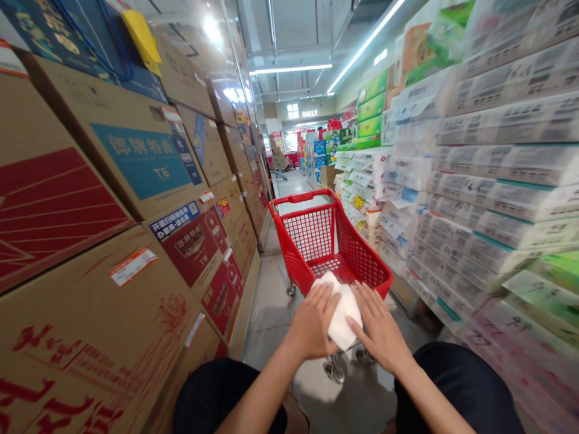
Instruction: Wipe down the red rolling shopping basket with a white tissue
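Head view: L hand (312, 322) is on the L side of a white cloth (346, 313) (or wipe, can't tell which), fingers over the top & thumb at the lower edge, so that grip's clamped on it. R hand (375, 328) lies on the R side, fingers fairly straight, thumb across the cloth; can't tell if that grip's closed on it or just pressing. Cloth's at the near end of a red cart (362, 262), over its near rim, between both hands. Cart's upright on the tile floor (266, 301), metal wheels (333, 371) showing under the hands. Dark-clad knees (456, 386) to either side. L of aisle: stacked cardboard boxes (81, 265) w/ price tags, one w/ blue "T6" label. R: tall stacks of plastic-wrapped pkgs (479, 196), blurred. Far back: lit "DAILY" sign (310, 113).
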Demonstrator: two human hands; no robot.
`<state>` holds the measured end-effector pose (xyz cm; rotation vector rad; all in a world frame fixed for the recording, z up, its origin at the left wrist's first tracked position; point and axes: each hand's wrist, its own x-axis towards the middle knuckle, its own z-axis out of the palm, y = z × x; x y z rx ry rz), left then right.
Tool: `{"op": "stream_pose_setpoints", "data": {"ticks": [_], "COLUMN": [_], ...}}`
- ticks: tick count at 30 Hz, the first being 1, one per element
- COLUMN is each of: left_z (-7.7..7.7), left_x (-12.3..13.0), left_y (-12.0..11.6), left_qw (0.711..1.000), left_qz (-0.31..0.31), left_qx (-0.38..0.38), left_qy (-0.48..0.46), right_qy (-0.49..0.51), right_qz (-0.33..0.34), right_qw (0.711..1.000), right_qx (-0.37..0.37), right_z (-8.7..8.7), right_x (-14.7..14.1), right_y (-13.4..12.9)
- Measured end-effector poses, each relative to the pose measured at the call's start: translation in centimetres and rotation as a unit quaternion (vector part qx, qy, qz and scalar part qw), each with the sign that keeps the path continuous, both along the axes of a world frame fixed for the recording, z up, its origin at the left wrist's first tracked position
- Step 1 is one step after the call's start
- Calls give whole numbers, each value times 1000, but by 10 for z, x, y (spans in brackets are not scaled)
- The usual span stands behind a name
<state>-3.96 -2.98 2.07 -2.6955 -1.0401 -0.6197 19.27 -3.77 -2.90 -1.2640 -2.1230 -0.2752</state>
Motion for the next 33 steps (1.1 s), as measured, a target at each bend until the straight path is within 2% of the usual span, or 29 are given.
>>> {"op": "stream_pose_setpoints", "data": {"ticks": [3,5,9,11,13,16,20,23,26,29,31,33], "left_z": [0,-6,-29,-39,-42,-36,-24,-27,-37,-47,-49,-45], "left_x": [16,27,41,36,24,-1,-15,2,30,50,51,42], "left_y": [-17,-21,-4,11,26,47,64,64,55,45,45,52], "left_qw": [1000,1000,996,994,992,994,997,996,993,991,993,997], "left_qz": [7,9,34,31,6,-13,39,51,69,73,48,-5], "left_qx": [-4,13,79,104,119,98,67,58,63,72,75,71], "left_qy": [-15,-18,1,28,42,43,-5,-40,-72,-85,-72,-36], "right_qy": [2,9,43,54,57,67,97,90,46,24,20,13], "right_qz": [9,17,41,56,68,70,61,13,-37,-53,-56,-48], "right_qw": [1000,1000,998,996,995,995,993,996,998,997,997,998], "right_qx": [-1,2,29,39,39,25,4,6,36,51,45,36], "right_z": [-3,-6,-14,-16,-18,-18,-15,-7,2,3,0,-3], "right_x": [-4,-2,9,18,26,38,48,39,10,-17,-22,-15], "right_y": [1,2,7,10,12,15,20,20,13,3,-4,-10]}}
